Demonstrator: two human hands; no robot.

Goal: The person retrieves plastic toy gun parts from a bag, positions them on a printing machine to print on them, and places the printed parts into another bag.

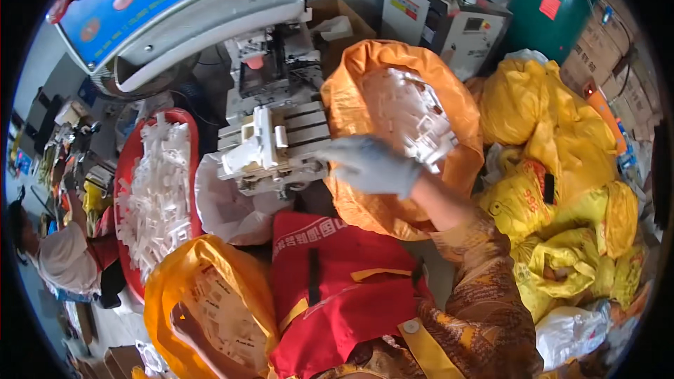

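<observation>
My right hand (372, 165), in a grey glove, reaches left with its fingers stretched out, over the near rim of a large orange woven bag (344, 200). Its fingertips come close to the slotted metal table (303, 126) of a machine; whether they touch it I cannot tell. A white fixture (260, 142) sits on that table. White plastic pieces (414, 116) lie inside the orange bag. My left hand (184, 323) is bare and dips into a second yellow-orange bag (165, 274) at lower left, by white pieces with dark marks (228, 309). Its fingers do not show clearly.
A red tub (194, 147) heaped with white pieces stands at left, near a white bag (235, 214). A blue-fronted machine head (175, 0) overhangs the back. Yellow bags (562, 112) pile up at right. Another person (67, 260) sits far left.
</observation>
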